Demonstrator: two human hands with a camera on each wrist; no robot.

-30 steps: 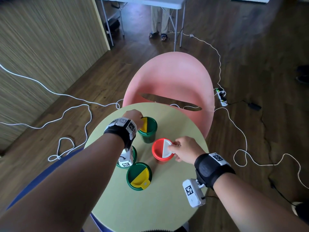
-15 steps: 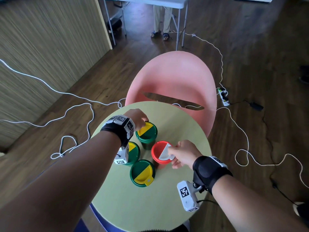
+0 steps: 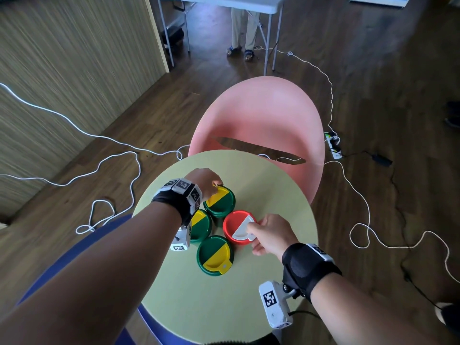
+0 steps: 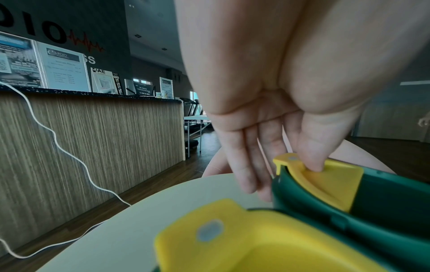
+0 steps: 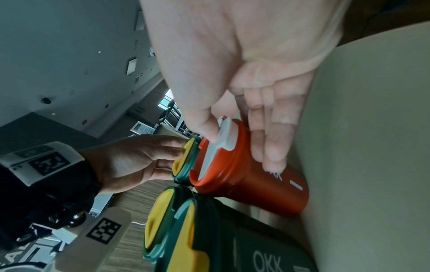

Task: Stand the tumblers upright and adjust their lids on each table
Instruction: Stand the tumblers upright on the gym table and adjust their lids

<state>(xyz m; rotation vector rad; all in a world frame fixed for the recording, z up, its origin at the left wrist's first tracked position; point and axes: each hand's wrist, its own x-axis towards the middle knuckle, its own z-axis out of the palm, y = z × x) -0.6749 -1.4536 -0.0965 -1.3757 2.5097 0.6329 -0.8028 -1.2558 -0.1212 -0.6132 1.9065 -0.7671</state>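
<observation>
Four tumblers stand upright, clustered on the round green table [image 3: 224,307]. My left hand [image 3: 216,184] is at the far green tumbler [image 3: 220,201]. Its thumb presses the yellow flap [image 4: 325,180] and its fingers [image 4: 251,165] run down the lid's outer side. My right hand [image 3: 251,235] pinches the lid of the red tumbler [image 3: 234,222]. Its thumb is on the white flap [image 5: 224,136], and its fingers [image 5: 272,147] lie against the cup's side. Two more green tumblers, left [image 3: 200,226] and near [image 3: 215,255], stand with yellow flaps lying flat.
A pink chair [image 3: 261,120] stands right behind the table and a blue seat edge [image 3: 99,232] lies at the near left. White cables [image 3: 112,155] and a power strip [image 3: 333,145] are on the wooden floor. A wood-panelled counter [image 3: 62,58] runs along the left. Beyond, someone's legs [image 3: 244,28] show under a folding table.
The far green tumbler's yellow flap, raised a second ago, now lies flat under my left thumb. My right hand has stayed on the red tumbler's white flap.
</observation>
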